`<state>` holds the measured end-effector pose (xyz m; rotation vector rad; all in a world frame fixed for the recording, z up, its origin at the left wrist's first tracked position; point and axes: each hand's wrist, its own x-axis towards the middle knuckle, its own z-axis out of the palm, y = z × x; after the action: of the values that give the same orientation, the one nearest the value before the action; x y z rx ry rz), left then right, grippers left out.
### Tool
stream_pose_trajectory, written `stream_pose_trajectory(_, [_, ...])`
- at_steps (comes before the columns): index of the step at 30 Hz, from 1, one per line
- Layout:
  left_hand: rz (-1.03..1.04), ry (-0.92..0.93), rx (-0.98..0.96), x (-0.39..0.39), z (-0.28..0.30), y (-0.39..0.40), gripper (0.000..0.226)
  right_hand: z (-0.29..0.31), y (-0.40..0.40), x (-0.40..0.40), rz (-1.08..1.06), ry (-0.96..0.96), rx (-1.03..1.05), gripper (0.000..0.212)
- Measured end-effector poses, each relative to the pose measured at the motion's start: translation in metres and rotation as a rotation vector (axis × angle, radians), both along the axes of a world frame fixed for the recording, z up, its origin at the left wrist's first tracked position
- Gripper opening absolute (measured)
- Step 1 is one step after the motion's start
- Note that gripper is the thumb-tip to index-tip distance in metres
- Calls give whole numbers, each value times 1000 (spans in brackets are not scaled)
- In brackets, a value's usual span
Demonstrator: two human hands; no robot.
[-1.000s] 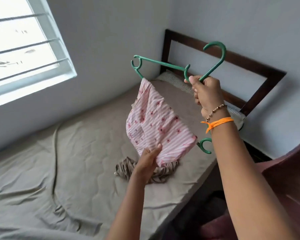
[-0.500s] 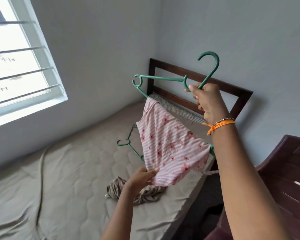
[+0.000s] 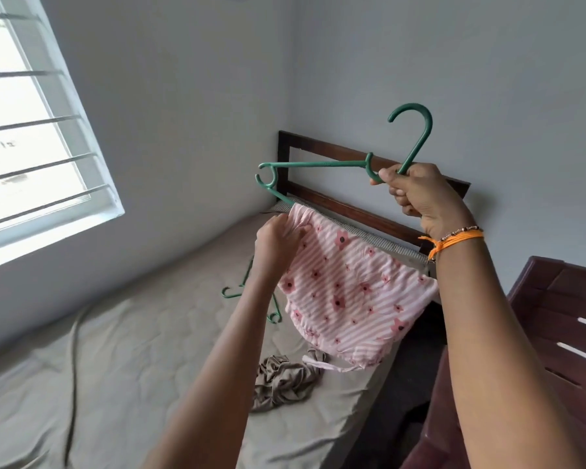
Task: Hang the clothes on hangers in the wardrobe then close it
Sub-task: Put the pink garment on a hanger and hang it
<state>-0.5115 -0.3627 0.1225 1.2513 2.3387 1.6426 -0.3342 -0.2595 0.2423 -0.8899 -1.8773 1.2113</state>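
A green plastic hanger point(image 3: 318, 164) is held up in the air over the bed, and my right hand point(image 3: 416, 194) grips it at the base of its hook. A pink striped garment with flowers point(image 3: 349, 292) hangs over the hanger's lower bar. My left hand point(image 3: 278, 242) pinches the garment's upper left edge near the bar. A crumpled brown-grey garment point(image 3: 285, 380) lies on the mattress below. A second green hanger point(image 3: 247, 292) lies on the bed, partly hidden behind my left arm. No wardrobe is in view.
The bed point(image 3: 115, 367) with a beige mattress fills the lower left, its dark wooden headboard point(image 3: 335, 154) against the far wall. A dark red plastic chair point(image 3: 555, 333) stands at the right. A barred window point(image 3: 31, 147) is on the left wall.
My left hand let go of the garment's lower hem and moved up to its top edge by the bar. The view tilted up, and the second hanger on the bed came into sight.
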Motion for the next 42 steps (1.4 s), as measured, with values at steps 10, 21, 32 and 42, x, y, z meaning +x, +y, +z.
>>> stream_pose_trajectory(10, [-28, 222, 30, -2, -4, 5, 27, 5, 14, 23, -100, 47, 45, 20])
stream_pose_trajectory(21, [-113, 47, -276, 10, -34, -6, 42, 13, 18, 29, -138, 34, 131, 19])
stream_pose_trajectory(32, [-380, 1006, -71, 49, 28, 32, 41, 13, 10, 31, 29, -85, 158, 20])
stream_pose_trajectory(42, [-262, 1187, 23, -7, 40, 53, 30, 10, 25, 46, 58, -52, 75, 21])
